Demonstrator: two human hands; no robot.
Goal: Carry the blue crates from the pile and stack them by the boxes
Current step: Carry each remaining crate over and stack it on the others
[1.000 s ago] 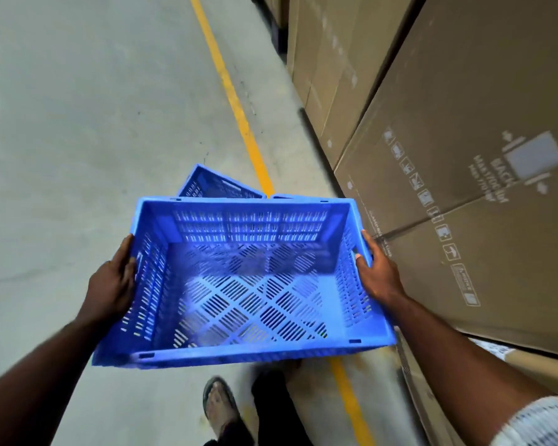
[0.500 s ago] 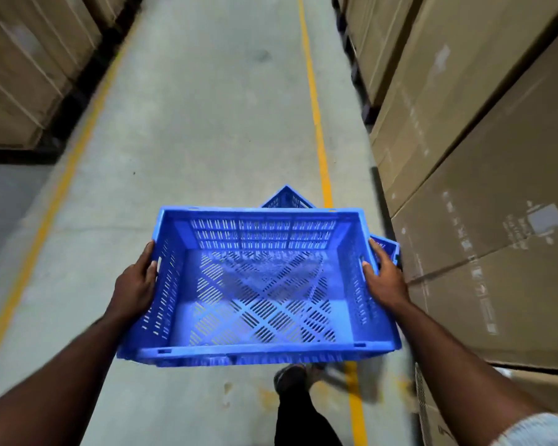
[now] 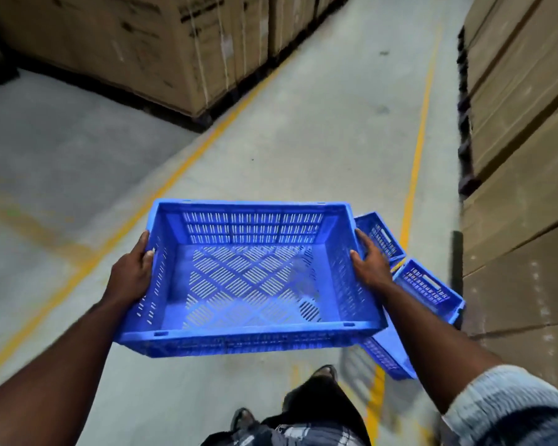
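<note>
I hold an empty blue crate (image 3: 248, 284) level in front of me, its slotted floor and walls open to view. My left hand (image 3: 132, 272) grips its left wall and my right hand (image 3: 369, 263) grips its right wall. Behind and below its right side lie more blue crates (image 3: 429, 288) on the floor, tilted against each other next to the cardboard boxes (image 3: 522, 194) on the right. They are partly hidden by the held crate and my right arm.
A grey concrete aisle runs ahead with a yellow line (image 3: 417, 146) on the right and another yellow line (image 3: 161, 191) on the left. Tall cardboard boxes (image 3: 161, 43) on dark pallets stand at the upper left. My feet (image 3: 322, 375) show at the bottom.
My view has swung to the left, away from the right-hand boxes. The floor crates have shifted from behind the held crate to its right. Both hands keep the same grip.
</note>
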